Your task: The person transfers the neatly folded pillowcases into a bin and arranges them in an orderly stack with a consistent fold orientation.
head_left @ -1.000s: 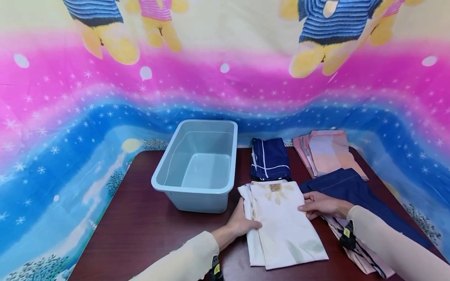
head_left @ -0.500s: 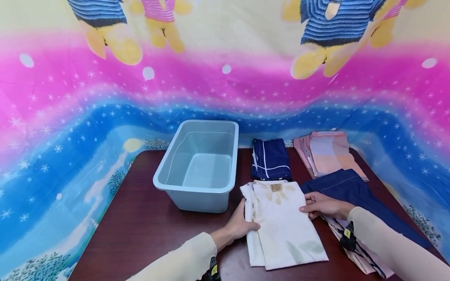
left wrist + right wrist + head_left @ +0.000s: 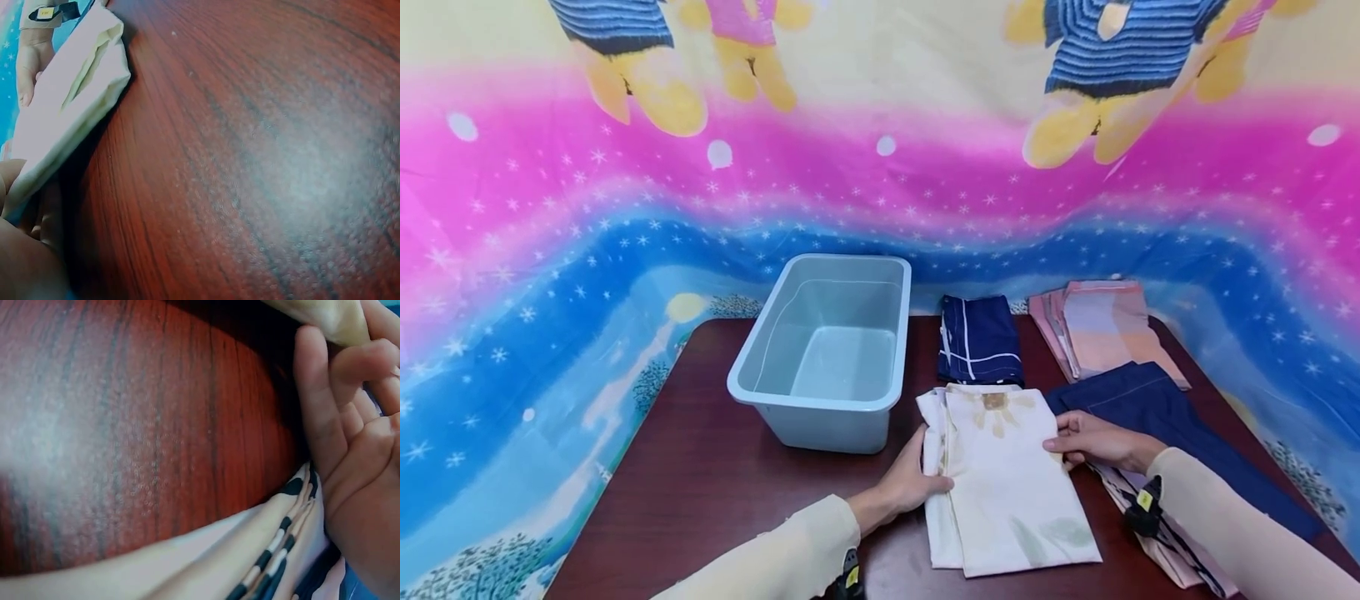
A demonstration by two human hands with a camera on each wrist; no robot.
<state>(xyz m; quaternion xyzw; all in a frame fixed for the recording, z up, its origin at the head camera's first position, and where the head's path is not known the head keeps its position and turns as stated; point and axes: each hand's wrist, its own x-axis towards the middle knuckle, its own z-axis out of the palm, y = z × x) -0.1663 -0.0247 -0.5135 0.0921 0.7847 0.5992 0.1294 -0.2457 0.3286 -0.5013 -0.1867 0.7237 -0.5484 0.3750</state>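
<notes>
Left hand (image 3: 906, 479) and right hand (image 3: 1093, 440) pinch a folded white floral cloth (image 3: 1011, 492) with their fingers; a pale-blue plastic tub (image 3: 827, 429) stands at ten o'clock, a folded white-lined navy cloth (image 3: 992, 333) at twelve.

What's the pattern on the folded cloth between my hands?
White cloth, tan flower, grey-green leaf shapes; clearest in head view.

white floral cloth (image 3: 1011, 487), pale blue tub (image 3: 823, 429)

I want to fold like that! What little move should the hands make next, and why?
Maybe the left hand could nudge the white cloth neater: its lower layer pokes out on the left past the top one, and the right hand holds the opposite edge.
</notes>
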